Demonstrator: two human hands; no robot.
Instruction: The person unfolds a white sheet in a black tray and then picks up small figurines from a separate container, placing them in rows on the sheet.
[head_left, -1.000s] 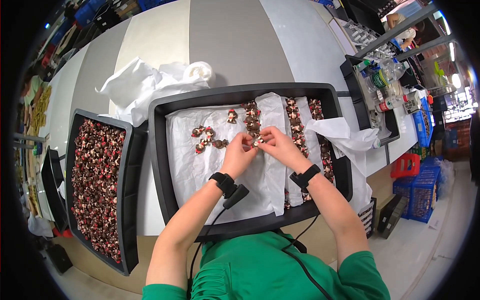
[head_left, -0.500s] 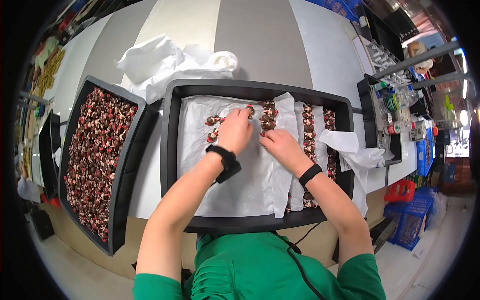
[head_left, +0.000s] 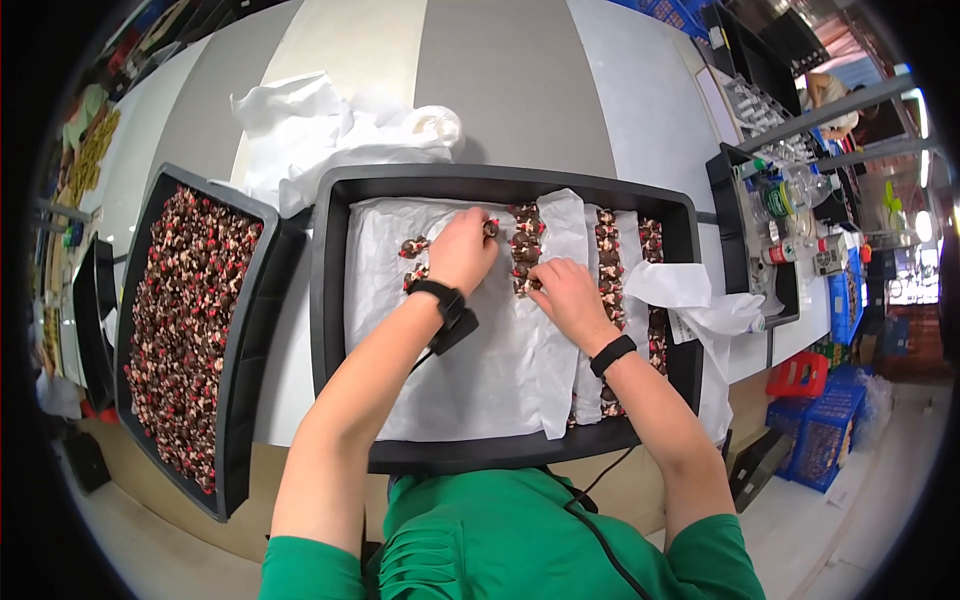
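My left hand point(head_left: 463, 250) is over the paper-lined black tray point(head_left: 330, 330), its fingers pinched on a dark chocolate cluster point(head_left: 491, 229) with red bits. Close by it, a few loose clusters point(head_left: 413, 247) lie on the white paper point(head_left: 480, 380). My right hand point(head_left: 566, 297) has thumb and fingertips closed at the near end of a short row of clusters point(head_left: 525, 240), gripping a cluster point(head_left: 522, 286) there, partly hidden by the fingers. Folded paper separates this row from two longer rows point(head_left: 609, 250) at the right.
A deep black tray point(head_left: 262, 330) heaped with the same clusters stands at the left. Crumpled white paper and a roll point(head_left: 435, 125) lie behind the lined tray. More loose paper point(head_left: 690, 297) hangs over its right rim. Farther right, a black tray point(head_left: 735, 240) holds bottles.
My left hand has raised a cluster slightly off the paper and toward the short row. My right fingertips now rest around a cluster at that row's near end. The view has shifted a little.
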